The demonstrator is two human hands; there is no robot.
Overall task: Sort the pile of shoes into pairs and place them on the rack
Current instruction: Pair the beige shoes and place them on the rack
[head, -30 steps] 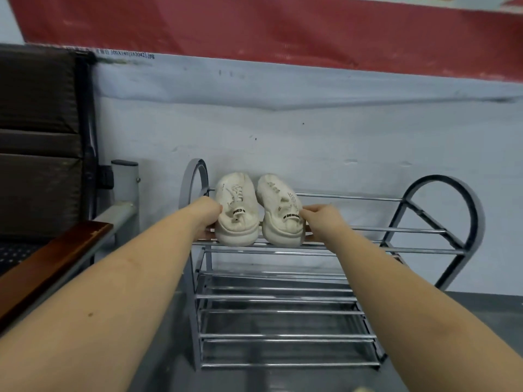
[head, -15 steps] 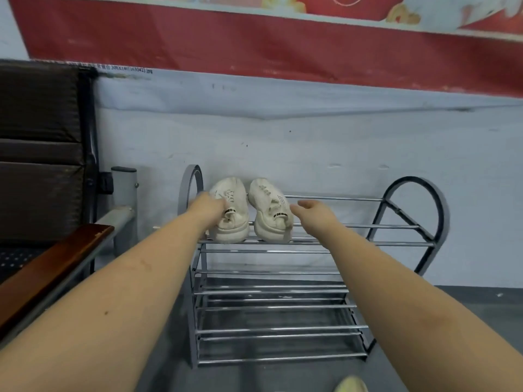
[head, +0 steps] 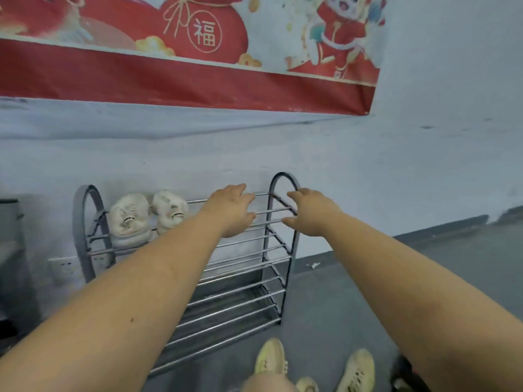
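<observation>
Chrome rails of the rack (head: 240, 278) carry one pair only: two white shoes (head: 147, 215) sit side by side at the left end of the top tier, close to the left end frame. Both hands are free of them. The left hand (head: 230, 210) hovers with fingers spread over the top rails toward the right end; the right hand (head: 310, 212) is likewise spread and empty, its fingertips at the right end frame — contact with the metal cannot be confirmed. Yellow shoes (head: 271, 356) lie on the floor by the rack's lower right corner.

Risks, as judged: leaning on the light frame could tip or shift it and dislodge the white pair — soles bridge round bars, so a jolt may drop a heel between rails. Loose shoes underfoot invite a stumble.
</observation>
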